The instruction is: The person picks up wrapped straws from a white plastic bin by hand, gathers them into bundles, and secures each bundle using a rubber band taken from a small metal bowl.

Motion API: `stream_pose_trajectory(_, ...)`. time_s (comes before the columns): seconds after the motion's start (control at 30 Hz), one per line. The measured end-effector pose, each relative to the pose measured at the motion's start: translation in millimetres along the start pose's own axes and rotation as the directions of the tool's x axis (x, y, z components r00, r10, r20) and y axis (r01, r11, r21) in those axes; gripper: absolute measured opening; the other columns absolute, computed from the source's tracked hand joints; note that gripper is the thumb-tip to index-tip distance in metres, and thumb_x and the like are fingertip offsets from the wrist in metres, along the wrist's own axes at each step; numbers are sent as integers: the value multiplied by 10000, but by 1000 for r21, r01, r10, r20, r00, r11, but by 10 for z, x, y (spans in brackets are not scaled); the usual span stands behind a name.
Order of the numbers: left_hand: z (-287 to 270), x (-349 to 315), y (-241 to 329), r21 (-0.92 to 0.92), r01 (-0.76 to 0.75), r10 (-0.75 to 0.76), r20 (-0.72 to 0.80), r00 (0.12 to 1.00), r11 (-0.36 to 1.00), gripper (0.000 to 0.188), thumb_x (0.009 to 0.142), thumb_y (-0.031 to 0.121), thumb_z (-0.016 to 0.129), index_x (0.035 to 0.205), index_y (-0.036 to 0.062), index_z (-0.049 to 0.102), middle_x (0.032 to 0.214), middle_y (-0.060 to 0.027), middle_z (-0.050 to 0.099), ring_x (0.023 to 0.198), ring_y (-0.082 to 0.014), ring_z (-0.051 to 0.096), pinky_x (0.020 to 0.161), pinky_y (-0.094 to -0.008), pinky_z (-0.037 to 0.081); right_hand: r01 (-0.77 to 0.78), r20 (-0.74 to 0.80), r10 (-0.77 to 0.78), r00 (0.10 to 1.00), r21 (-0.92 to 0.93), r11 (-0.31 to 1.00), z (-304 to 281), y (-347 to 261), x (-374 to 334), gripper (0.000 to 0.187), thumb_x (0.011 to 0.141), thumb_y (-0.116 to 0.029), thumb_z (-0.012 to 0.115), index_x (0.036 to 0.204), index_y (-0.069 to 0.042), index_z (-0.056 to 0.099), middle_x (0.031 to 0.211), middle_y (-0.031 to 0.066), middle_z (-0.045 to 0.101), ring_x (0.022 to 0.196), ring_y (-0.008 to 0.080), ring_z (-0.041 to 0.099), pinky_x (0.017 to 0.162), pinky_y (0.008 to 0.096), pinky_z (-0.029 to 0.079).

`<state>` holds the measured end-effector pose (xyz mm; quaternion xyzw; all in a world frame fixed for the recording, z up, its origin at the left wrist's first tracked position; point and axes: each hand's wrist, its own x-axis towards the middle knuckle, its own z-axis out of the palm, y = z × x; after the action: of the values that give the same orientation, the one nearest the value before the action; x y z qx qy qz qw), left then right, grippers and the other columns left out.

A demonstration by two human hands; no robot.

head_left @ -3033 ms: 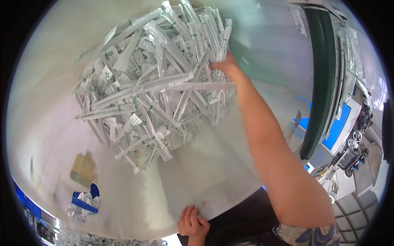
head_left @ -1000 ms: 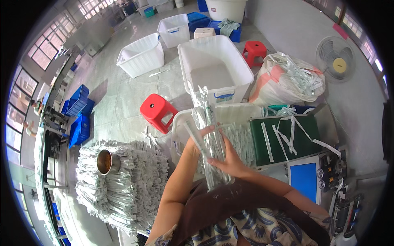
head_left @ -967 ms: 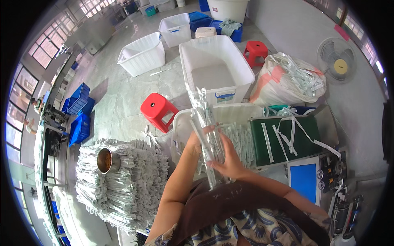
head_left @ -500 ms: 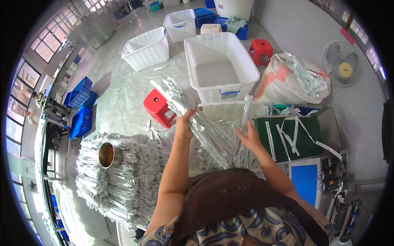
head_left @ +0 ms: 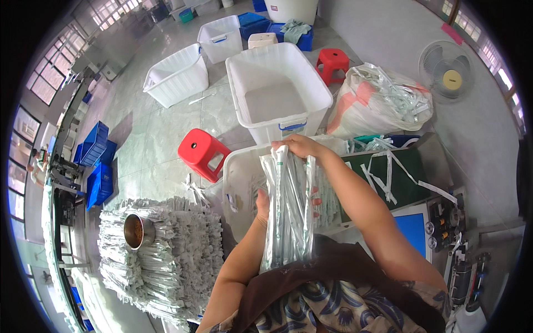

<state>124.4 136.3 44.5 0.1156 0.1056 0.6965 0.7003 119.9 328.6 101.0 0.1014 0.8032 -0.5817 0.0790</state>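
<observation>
A bundle of long, thin, clear-and-white plastic packets stands nearly upright against my dark apron. My left hand is wrapped round its middle, the thumb on the left side and fingertips showing at the right. At the upper ends, my right hand closes over the packets, its fingers bent across their tips. Beneath the bundle is a white plastic bin holding more of these packets, partly hidden by my hands and the bundle.
Left of me rises a big stack of packets with a metal cup on it. A red stool, a large white tub and a stuffed sack stand ahead. Loose strips lie on a green surface at right.
The bundle has swung from a leftward slant to nearly upright and come closer to me. My right hand has moved up onto its top ends; the single raised packet beside it no longer stands apart.
</observation>
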Motion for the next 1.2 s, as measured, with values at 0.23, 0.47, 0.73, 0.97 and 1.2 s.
stream_pose_trajectory(0.23, 50, -26, -40, 52, 94, -94, 7, 996, 994, 1125, 532, 600, 701, 1355, 54, 163, 1237, -195, 417, 1060, -361, 479, 897, -467, 402, 162, 100, -254, 962, 537, 828, 170, 13, -156, 610, 905, -485, 248, 1027, -11, 613, 1064, 149, 586, 1065, 231, 505, 928, 329, 349)
stream_pose_trajectory(0.47, 381, -53, 139, 192, -131, 174, -230, 958, 973, 642, 585, 113, 641, 1178, 55, 402, 755, -86, 500, 667, -223, 510, 667, -366, 425, 363, -538, -186, 822, 243, 900, 320, -223, 72, 521, 853, -507, 415, 1026, -34, 547, 847, 76, 589, 770, 208, 587, 656, 341, 450)
stream_pose_trajectory(0.73, 629, -534, 234, 806, -19, 728, -523, 444, 591, 409, 667, 110, 677, 1022, -29, 531, 900, -115, 597, 810, -193, 580, 714, -322, 468, -394, 517, -51, 854, 708, 587, 1223, -138, -1164, 776, 597, -273, 759, 1210, 4, 372, 1048, 182, 566, 911, 244, 589, 791, 346, 471)
stream_pose_trajectory(0.97, 663, -1247, 324, 105, -551, 561, -150, 814, 828, 784, 650, 214, 696, 1298, 38, 291, 1096, -155, 512, 941, -261, 546, 810, -393, 451, -638, 754, -186, 630, 639, 429, 1917, -210, -1026, 623, 610, -179, 696, 1140, -4, 419, 819, 106, 564, 745, 212, 572, 684, 326, 465)
stream_pose_trajectory(1.2, 143, -1963, 664, 245, -588, 636, -351, 687, 771, 580, 638, 111, 632, 1158, 60, 381, 829, -68, 495, 725, -194, 515, 722, -364, 436, -582, 734, 0, 679, 539, 610, 2449, -339, -526, 513, 701, -234, 653, 1112, 5, 461, 921, 120, 580, 856, 191, 572, 780, 289, 456)
